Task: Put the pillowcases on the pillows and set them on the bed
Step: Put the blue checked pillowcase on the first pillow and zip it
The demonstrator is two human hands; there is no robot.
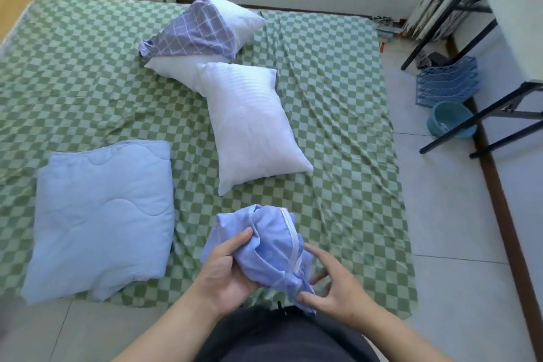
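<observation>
Left hand [226, 267] and right hand [338, 288] clutch bunched blue pillowcase [270, 247] (white zipper showing).

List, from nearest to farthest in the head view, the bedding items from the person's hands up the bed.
Blue pillowcase held in both hands → bare white pillow → grey checked pillowcase draped over the far pillow.

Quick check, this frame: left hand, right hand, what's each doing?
Left hand: grips the bunched blue pillowcase.
Right hand: pinches the same pillowcase at its lower end.
</observation>
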